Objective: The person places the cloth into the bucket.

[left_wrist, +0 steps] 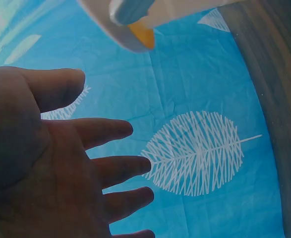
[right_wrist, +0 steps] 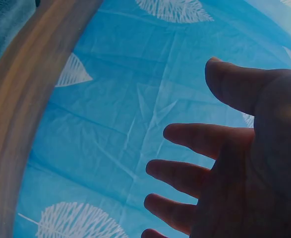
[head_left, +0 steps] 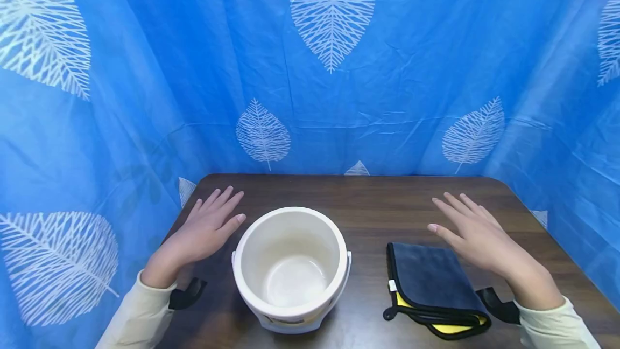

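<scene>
The folded grey-and-yellow cleaning cloth (head_left: 428, 276) is lying at the nearer right hand's (head_left: 477, 234) eight o'clock; the white bucket (head_left: 293, 249) is standing at the left hand's (head_left: 205, 230) four o'clock. Both are extending their fingers, gripping nothing.

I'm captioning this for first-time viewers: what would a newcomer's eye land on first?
Probably the white bucket, standing on the brown table between the left hand and the right hand. To its right lies a folded gray cloth, yellow showing at its near edge. Behind the table hangs a vivid blue curtain printed with white leaves.
</scene>
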Tool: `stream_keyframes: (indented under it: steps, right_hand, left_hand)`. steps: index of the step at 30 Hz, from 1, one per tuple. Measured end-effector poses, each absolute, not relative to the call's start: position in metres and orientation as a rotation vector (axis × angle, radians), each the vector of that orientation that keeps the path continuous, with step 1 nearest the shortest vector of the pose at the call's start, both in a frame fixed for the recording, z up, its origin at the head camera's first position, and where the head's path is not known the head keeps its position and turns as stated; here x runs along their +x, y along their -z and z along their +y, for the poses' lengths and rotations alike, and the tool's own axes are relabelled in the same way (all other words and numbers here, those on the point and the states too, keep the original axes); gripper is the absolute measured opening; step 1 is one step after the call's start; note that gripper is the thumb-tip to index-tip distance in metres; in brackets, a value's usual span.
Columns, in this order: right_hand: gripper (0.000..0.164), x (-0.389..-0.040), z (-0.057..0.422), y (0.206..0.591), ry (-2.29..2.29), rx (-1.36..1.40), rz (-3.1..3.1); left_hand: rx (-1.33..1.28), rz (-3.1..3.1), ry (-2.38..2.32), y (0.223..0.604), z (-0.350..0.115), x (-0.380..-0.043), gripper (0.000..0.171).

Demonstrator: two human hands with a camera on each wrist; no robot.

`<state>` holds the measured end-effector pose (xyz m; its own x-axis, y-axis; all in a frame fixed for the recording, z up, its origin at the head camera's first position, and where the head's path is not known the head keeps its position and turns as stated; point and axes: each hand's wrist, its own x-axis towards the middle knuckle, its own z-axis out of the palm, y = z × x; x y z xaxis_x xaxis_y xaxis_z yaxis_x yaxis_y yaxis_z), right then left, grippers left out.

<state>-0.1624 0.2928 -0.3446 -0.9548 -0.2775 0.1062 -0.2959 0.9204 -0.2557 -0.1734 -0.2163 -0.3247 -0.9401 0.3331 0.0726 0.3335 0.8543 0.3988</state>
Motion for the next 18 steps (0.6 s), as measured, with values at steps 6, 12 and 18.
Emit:
stream_keyframes:
  steps: [6, 12, 18]
  right_hand:
    - [0.069, -0.158, 0.296, 0.352, -0.456, 0.421, -3.034]
    - [0.071, -0.156, 0.3, 0.36, -0.503, 0.396, -3.061]
    - [0.071, -0.153, 0.303, 0.368, -0.487, 0.372, -3.061]
  left_hand:
    - [-0.541, -3.015, 0.692, 0.331, -0.212, -0.176, 0.064]
    - [-0.536, -3.007, 0.75, 0.336, -0.21, -0.177, 0.064]
    - [-0.531, -3.015, 0.792, 0.338, -0.206, -0.178, 0.065]
